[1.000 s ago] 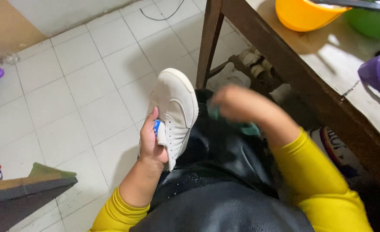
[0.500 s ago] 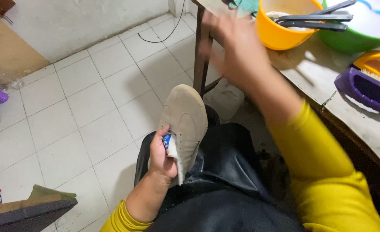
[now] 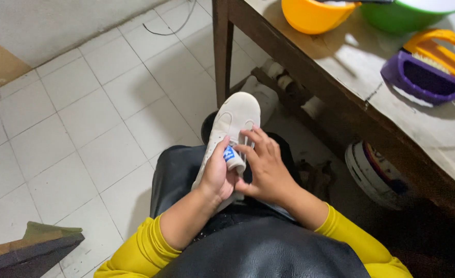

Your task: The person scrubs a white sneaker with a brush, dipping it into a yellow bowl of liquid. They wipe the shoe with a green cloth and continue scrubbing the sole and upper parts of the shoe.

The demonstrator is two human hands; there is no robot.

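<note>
Head view, surroundings: a wooden table (image 3: pixel 392 134) stands at the right, its leg just beyond the shoe's toe.
On the table: an orange bowl (image 3: pixel 312 15) beside a green bowl (image 3: pixel 410 13), and nearer, a purple brush (image 3: pixel 425 80) touching an orange brush (image 3: pixel 443 49).
Under the table: a round white container (image 3: pixel 374 172) on the floor, partly hidden by the table edge.
Floor: white tiles (image 3: pixel 73 134); a dark board (image 3: pixel 27 252) shows at the lower left corner.
Lap: a black apron (image 3: pixel 248 247) covers the knees beneath the shoe.
Shoe: the white sneaker (image 3: pixel 232 126) lies over the lap, toe pointing away toward the table leg, its heel end hidden by both hands.
Left hand (image 3: pixel 216 175): fingers curled around the sneaker's side, thumb by the blue tongue label (image 3: pixel 229 153), grasping the shoe.
Right hand (image 3: pixel 266 167): fingers loosely spread, tips touching the tongue and lace area beside the label; not clenched, and I cannot tell whether it pinches anything.
</note>
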